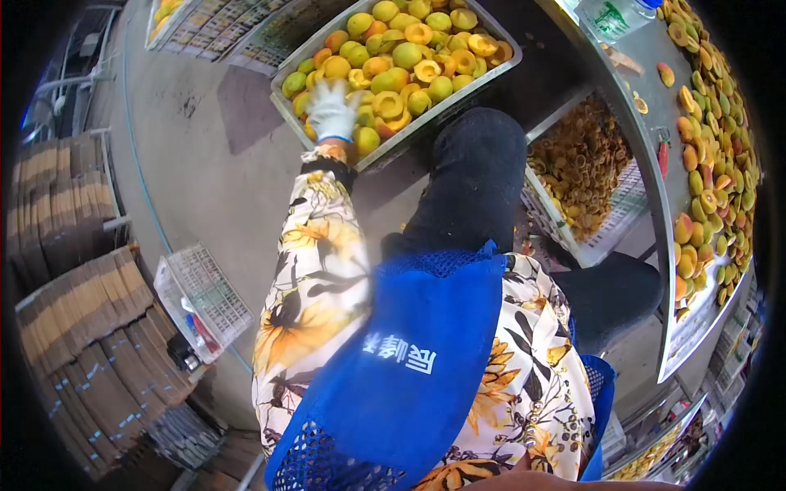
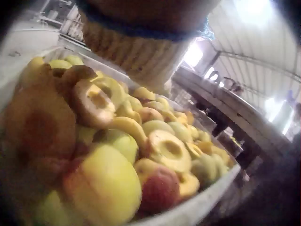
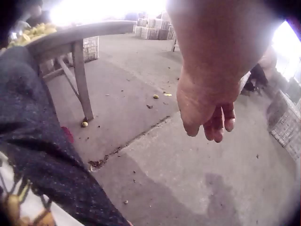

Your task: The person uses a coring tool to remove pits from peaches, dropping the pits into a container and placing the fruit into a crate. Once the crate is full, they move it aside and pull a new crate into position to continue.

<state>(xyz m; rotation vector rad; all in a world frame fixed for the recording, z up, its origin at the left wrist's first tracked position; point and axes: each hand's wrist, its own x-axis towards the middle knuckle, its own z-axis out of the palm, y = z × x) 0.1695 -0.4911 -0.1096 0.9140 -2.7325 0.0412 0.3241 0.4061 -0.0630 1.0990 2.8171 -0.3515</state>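
A white-gloved left hand, its fingers spread and blurred, is over the near left corner of a crate heaped with yellow-green peaches. Many of these are halved, with hollow centres. In the left wrist view the ribbed glove cuff with blue edging is above peach halves; the fingers are hidden there. The bare right hand hangs beside the body over the concrete floor, fingers loosely curled and holding nothing.
Right of the legs, a metal-edged table carries many more peaches and a blue-capped bottle. Under its edge stands a white basket of brown pieces. Flattened cardboard is stacked left, near another white basket.
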